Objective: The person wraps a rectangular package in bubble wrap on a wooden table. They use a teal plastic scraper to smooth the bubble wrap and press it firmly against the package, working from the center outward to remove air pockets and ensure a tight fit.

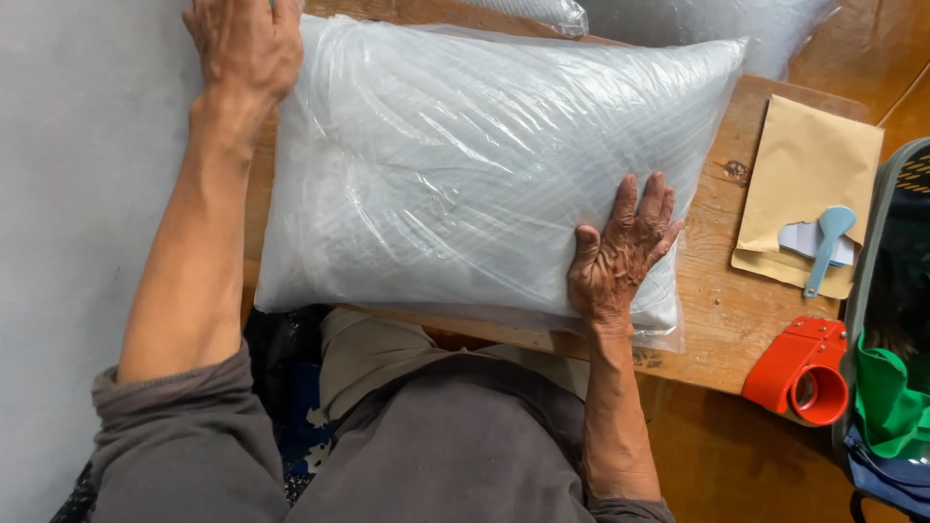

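Flat beneath both released grips lies the bagged pillow (465,165): left hand (247,44) far corner, right hand (620,252) near edge.

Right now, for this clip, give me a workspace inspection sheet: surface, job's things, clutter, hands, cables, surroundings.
Surface: wooden table, small, mostly covered.
Job's things: pillow in clear plastic bag, lying flat across the table.
Clutter: brown paper envelope with a light blue scoop on it; red tape dispenser at the table's edge.
Hands: left hand flat on the pillow's far left corner; right hand pressing its near right part, fingers spread.
Cables: nothing seen.
Surroundings: grey wall to the left; basket with green cloth to the right; more bagged pillows behind.
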